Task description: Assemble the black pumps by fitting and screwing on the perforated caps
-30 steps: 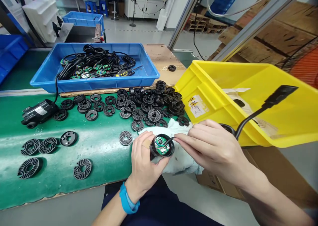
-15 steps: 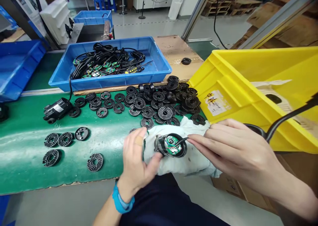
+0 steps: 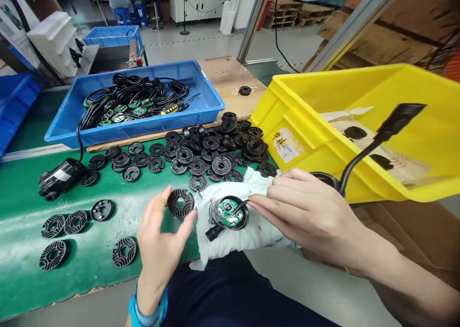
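Note:
A small black pump body [image 3: 227, 215] with a green circuit board showing in its open end lies on a white cloth [image 3: 244, 231] at the table's front edge. My right hand [image 3: 305, 212] pinches the black cable [image 3: 359, 162] where it enters the pump. My left hand [image 3: 160, 241] hovers with fingers spread, its fingertips at a black slotted disc [image 3: 180, 202] lying on the green mat [image 3: 89, 279]. Whether the fingers touch the disc is unclear.
A heap of black slotted discs [image 3: 215, 150] covers the mat's middle; a few lie loose at left [image 3: 53, 226]. Another black pump [image 3: 61, 177] sits at left. A blue tray [image 3: 136, 102] holds cables and boards. A yellow bin [image 3: 359, 126] stands tilted at right.
My left hand has let go of the pump and moved left to the single disc. The pump now rests on the cloth, held only by the cable in my right hand.

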A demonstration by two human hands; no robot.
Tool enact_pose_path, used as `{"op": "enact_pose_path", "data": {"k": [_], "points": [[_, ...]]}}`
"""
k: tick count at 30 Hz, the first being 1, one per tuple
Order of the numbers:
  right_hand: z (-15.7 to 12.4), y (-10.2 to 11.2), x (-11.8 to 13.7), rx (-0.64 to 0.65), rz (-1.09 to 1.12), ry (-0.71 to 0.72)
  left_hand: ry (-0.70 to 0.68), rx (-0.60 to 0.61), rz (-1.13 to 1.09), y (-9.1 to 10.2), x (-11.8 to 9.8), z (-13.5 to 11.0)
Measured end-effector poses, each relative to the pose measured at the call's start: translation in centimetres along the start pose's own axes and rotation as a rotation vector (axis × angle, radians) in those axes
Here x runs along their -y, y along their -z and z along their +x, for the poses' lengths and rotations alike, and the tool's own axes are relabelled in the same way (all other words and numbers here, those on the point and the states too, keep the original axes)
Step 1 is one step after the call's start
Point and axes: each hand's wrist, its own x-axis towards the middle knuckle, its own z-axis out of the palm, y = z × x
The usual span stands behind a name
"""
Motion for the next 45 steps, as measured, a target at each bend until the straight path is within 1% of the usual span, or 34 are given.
{"op": "enact_pose_path", "data": {"k": [1,2,4,5,7,10,13,17,22,28,31,36,38,41,45], "points": [[0.0,0.0,0.0,-0.002,0.002,0.004,-0.012,-0.027,-0.065,0.2,-1.2,0.1],[0.0,0.0,0.0,-0.006,0.005,0.008,-0.036,-0.020,-0.124,0.2,-2.5,0.2],[0.0,0.1,0.0,-0.014,0.005,0.008,-0.103,0.045,-0.215,-0.2,-4.6,0.5],[0.0,0.0,-0.1,-0.014,0.005,0.004,-0.132,0.077,-0.245,-0.5,-5.4,0.6],[-0.1,0.0,-0.1,-0.011,0.007,-0.006,-0.165,0.118,-0.266,-1.4,-6.2,0.8],[-0.2,-0.1,-0.1,-0.011,0.011,-0.015,-0.181,0.136,-0.240,-2.6,-6.3,1.0],[-0.3,-0.3,-0.2,-0.022,0.015,-0.011,-0.179,0.159,-0.206,-3.0,-6.0,1.1],[-0.2,-0.2,-0.2,-0.033,0.027,0.000,-0.178,0.166,-0.148,-2.6,-6.5,1.1],[0.0,-0.1,-0.1,-0.021,0.042,-0.003,-0.140,0.183,-0.074,-2.0,-7.5,1.3],[0.2,0.1,0.0,-0.011,0.043,-0.007,-0.131,0.207,-0.026,-1.8,-7.6,1.7],[0.3,0.1,0.0,0.002,0.053,-0.006,-0.100,0.258,-0.027,-1.5,-7.5,2.0],[0.3,0.2,0.0,0.007,0.057,-0.007,-0.024,0.394,-0.137,-1.1,-7.2,2.6],[0.4,0.2,0.0,0.015,0.054,-0.010,-0.018,0.417,-0.143,-1.0,-7.2,2.8],[0.3,0.2,-0.1,0.024,0.052,0.001,-0.033,0.423,-0.096,-0.9,-7.2,2.9],[0.1,0.0,-0.2,0.045,0.045,0.015,-0.110,0.368,-0.010,-0.9,-7.1,2.8]]}}
